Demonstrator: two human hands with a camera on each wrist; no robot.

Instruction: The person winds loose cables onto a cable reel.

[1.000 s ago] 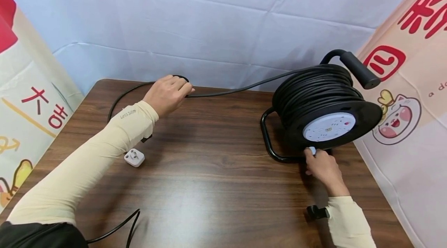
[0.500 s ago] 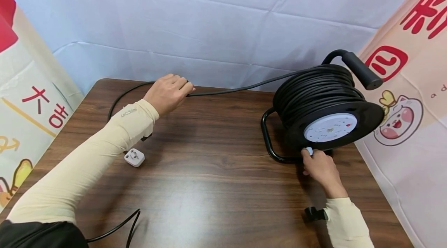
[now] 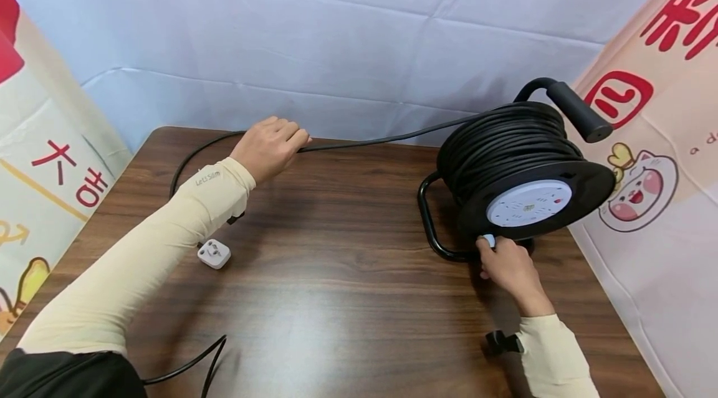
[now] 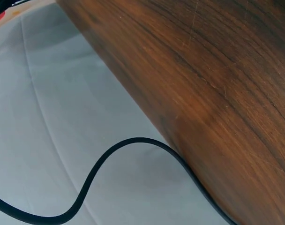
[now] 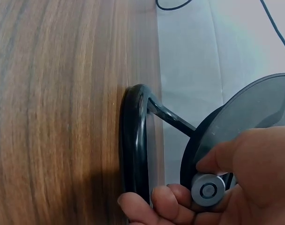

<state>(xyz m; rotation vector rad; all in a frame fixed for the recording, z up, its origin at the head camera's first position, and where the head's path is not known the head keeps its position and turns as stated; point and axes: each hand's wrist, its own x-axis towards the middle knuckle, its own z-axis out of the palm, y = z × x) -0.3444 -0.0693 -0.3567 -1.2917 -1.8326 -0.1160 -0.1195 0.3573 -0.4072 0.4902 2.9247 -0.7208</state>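
Note:
A black cable reel (image 3: 510,152), wound with black cable and bearing a white socket panel (image 3: 529,203), stands on its tubular frame at the table's right side. My right hand (image 3: 512,270) pinches the reel's small crank knob (image 3: 489,240) at the lower rim; in the right wrist view thumb and fingers close around this knob (image 5: 208,190). At the far edge of the table, my left hand (image 3: 270,147) grips the cable (image 3: 387,138), which stretches up to the top of the reel. Past the left hand, the slack cable (image 4: 138,139) curves over the table edge in the left wrist view.
A white plug (image 3: 214,253) lies on the wooden table (image 3: 348,286) below the left forearm. Another thin black cord (image 3: 191,364) loops at the front left. The reel's carrying handle (image 3: 578,111) juts out at upper right, and a white cloth (image 3: 336,43) hangs behind.
My right hand has moved slightly left along the reel's lower rim together with the crank knob. The left hand stays in nearly the same place on the cable.

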